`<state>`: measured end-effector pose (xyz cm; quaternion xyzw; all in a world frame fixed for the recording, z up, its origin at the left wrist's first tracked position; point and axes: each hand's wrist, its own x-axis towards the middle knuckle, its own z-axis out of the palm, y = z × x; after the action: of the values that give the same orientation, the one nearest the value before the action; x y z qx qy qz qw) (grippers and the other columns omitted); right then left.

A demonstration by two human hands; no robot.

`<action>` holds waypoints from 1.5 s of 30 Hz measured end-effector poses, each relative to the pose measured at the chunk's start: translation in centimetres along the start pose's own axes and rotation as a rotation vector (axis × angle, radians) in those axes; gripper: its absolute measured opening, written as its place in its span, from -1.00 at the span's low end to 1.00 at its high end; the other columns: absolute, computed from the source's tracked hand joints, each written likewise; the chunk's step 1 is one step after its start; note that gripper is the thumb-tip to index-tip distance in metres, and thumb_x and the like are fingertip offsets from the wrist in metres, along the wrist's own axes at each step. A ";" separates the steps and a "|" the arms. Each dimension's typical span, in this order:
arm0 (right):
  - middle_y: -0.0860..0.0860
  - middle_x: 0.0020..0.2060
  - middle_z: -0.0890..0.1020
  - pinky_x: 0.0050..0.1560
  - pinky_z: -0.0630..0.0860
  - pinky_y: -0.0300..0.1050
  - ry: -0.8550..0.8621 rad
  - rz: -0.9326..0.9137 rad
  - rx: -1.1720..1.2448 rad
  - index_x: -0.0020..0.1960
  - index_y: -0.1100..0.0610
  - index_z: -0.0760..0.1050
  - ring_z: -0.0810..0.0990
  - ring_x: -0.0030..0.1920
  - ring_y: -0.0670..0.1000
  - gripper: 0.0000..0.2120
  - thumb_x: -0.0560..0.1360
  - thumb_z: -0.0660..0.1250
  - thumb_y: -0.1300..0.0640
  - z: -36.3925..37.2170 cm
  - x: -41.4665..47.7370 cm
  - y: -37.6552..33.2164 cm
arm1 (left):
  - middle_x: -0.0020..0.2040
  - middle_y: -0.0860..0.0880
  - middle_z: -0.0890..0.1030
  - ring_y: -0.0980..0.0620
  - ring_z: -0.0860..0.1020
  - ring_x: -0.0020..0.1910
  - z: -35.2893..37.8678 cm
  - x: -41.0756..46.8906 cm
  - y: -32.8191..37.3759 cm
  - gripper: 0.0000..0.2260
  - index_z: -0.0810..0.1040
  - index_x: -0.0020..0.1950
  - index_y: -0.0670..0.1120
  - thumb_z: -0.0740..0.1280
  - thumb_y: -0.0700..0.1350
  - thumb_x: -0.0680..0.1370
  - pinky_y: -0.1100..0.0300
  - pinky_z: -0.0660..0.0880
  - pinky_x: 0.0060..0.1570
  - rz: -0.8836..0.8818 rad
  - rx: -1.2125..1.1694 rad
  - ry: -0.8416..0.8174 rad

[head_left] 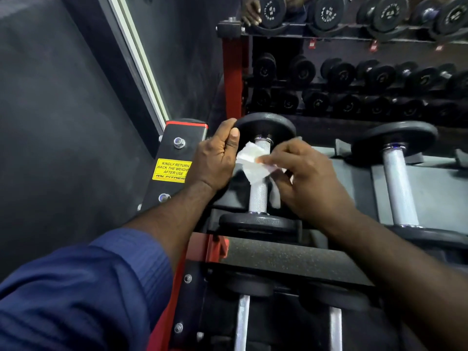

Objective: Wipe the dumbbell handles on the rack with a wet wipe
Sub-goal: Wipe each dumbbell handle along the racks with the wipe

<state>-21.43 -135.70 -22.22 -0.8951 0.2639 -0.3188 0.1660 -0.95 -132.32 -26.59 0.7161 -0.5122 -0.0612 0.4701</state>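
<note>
A black dumbbell lies on the top shelf of the rack [291, 259], its knurled silver handle [258, 196] pointing away from me. My left hand [215, 160] grips the rim of its far weight plate [266, 125]. My right hand [304, 178] pinches a white wet wipe [250, 163] and holds it against the upper part of the handle. The wipe is crumpled and hides the handle's middle section. The near plate [255, 221] sits at the shelf's front edge.
A second dumbbell [400, 188] lies to the right on the same shelf. Two more silver handles [241, 323] show on the shelf below. A mirror behind reflects rows of dumbbells [354, 79]. A red and black rack post with a yellow sticker [172, 171] stands at left.
</note>
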 end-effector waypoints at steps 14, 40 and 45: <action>-0.01 -0.01 0.46 -0.06 0.55 -0.15 -0.597 -0.219 -0.299 0.12 0.03 0.65 0.56 -0.09 0.01 -0.75 0.51 0.32 0.25 -1.6 3.1 -3.7 | 0.07 -0.14 0.72 -0.05 0.64 -0.02 0.0 0.0 -0.3 -0.63 0.52 0.49 0.02 0.15 0.08 0.75 0.27 0.45 -0.04 0.004 0.013 0.001; -0.03 -0.01 0.59 -0.07 0.42 -0.16 -0.960 -0.263 -0.518 0.17 -0.01 0.62 0.45 -0.06 -0.01 -0.77 0.62 0.23 0.11 -3.5 4.4 -8.4 | 0.03 -0.10 0.72 -0.03 0.65 -0.02 0.1 0.2 -0.7 -0.61 0.56 0.44 0.01 0.14 0.13 0.74 0.26 0.50 -0.01 0.043 -0.018 0.042; 0.04 0.01 0.51 0.05 0.51 -0.04 -1.037 -0.195 -0.579 0.21 0.08 0.56 0.51 0.02 0.10 -0.78 0.62 0.22 0.12 -2.2 4.6 -9.0 | -0.11 0.00 0.67 0.15 0.55 -0.17 0.1 0.1 -0.6 -0.63 0.55 0.46 0.04 0.15 0.12 0.74 0.49 0.36 -0.15 0.029 0.039 0.046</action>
<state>-16.59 -131.39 -14.22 -0.9627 0.1412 0.2306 -0.0072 -0.54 -132.48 -27.05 0.7189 -0.5126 -0.0281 0.4687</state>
